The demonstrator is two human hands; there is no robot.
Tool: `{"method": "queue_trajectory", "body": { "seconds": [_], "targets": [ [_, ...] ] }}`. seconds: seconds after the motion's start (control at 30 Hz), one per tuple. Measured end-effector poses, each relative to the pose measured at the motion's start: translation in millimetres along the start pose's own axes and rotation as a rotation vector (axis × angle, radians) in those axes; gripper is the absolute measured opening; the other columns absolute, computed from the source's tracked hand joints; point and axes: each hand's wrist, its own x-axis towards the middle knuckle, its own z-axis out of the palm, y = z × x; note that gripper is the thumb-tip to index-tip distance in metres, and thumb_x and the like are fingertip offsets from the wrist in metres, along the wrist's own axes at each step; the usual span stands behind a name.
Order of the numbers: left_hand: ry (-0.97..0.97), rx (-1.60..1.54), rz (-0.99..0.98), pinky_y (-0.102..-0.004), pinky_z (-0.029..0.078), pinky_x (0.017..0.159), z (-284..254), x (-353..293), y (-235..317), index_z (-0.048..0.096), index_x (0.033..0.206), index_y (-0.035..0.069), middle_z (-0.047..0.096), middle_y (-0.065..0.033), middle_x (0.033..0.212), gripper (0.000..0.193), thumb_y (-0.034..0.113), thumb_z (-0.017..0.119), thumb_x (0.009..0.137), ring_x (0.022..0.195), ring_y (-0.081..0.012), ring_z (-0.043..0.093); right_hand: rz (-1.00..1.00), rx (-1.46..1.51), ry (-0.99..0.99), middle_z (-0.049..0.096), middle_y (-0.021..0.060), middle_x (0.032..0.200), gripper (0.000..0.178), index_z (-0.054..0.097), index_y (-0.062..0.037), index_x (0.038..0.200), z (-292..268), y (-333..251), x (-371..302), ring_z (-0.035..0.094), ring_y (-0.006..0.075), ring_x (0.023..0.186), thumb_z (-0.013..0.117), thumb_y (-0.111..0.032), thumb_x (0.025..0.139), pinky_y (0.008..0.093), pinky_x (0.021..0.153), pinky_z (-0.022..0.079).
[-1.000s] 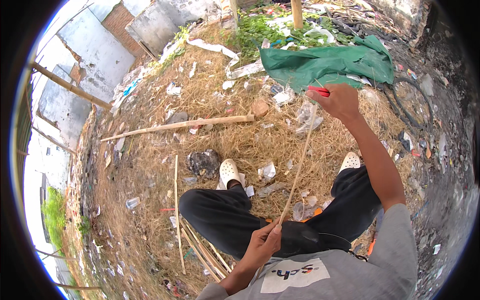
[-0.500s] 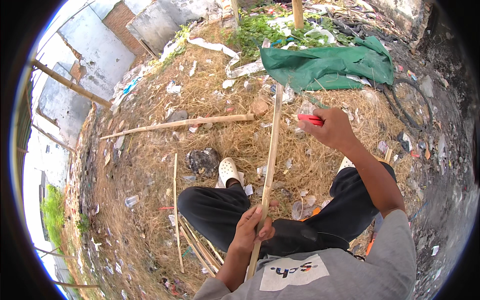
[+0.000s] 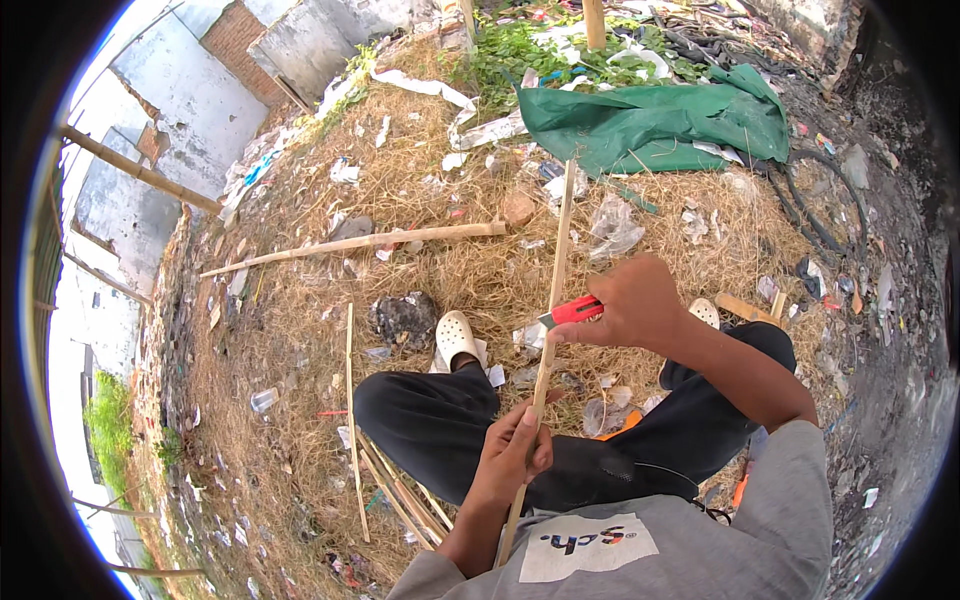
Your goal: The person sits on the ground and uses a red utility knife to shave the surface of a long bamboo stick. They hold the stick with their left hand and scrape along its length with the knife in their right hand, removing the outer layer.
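A long, pale bamboo strip (image 3: 561, 255) rises from my lap and points away from me. My left hand (image 3: 515, 452) is wrapped round its lower part, just above my thigh. In my right hand (image 3: 632, 308) is a red utility knife (image 3: 575, 311), its handle gripped in the fingers. The knife's short blade lies at the right edge of the strip, around the strip's middle, and my right thumb is close against the wood. Whether the blade cuts into it is too small to tell.
Another bamboo piece (image 3: 400, 237) lies on dry grass ahead. Thin strips (image 3: 353, 430) lie left of my leg, near a dark stone (image 3: 405, 322). A green tarp (image 3: 650, 130) spreads at the far side, with a black hose (image 3: 815, 225) to its right. Litter is scattered around.
My right hand has come down and nearer with the knife, from beside the strip's upper part to its middle. The strip has tilted slightly right, still in my left hand.
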Motion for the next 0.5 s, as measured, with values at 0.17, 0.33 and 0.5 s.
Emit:
{"method": "queue_trajectory", "body": {
  "seconds": [0.17, 0.33, 0.5],
  "targets": [
    [0.052, 0.183, 0.077, -0.02, 0.03, 0.045, 1, -3, -5, 0.045, 0.137, -0.003, 0.038, 0.0038, 0.056, 0.044, 0.026, 0.038, 0.106, 0.046, -0.0032, 0.033, -0.085, -0.064, 0.057, 0.043, 0.0056, 0.038, 0.078, 0.057, -0.0088, 0.047, 6, 5, 1, 0.048, 0.0251, 0.035, 0.057, -0.085, 0.065, 0.0358, 0.041, 0.038],
    [0.024, 0.237, 0.064, -0.0203, 0.029, 0.046, 4, -10, -16, 0.046, 0.137, -0.001, 0.037, 0.0051, 0.056, 0.043, 0.027, 0.04, 0.105, 0.049, -0.0031, 0.035, 0.102, -0.169, 0.125, 0.046, 0.0061, 0.039, 0.077, 0.06, -0.0093, 0.049, -3, 35, 24, 0.05, 0.0261, 0.037, 0.056, -0.084, 0.067, 0.0357, 0.041, 0.039],
    [0.001, 0.175, 0.028, -0.0187, 0.03, 0.047, -2, -24, -21, 0.047, 0.14, 0.003, 0.042, 0.0048, 0.06, 0.041, 0.024, 0.042, 0.105, 0.052, -0.0019, 0.038, 0.201, -0.199, 0.046, 0.048, 0.0069, 0.041, 0.077, 0.061, -0.0092, 0.051, -14, 47, 21, 0.052, 0.0263, 0.038, 0.056, -0.084, 0.068, 0.0367, 0.042, 0.041]
  ]
}}
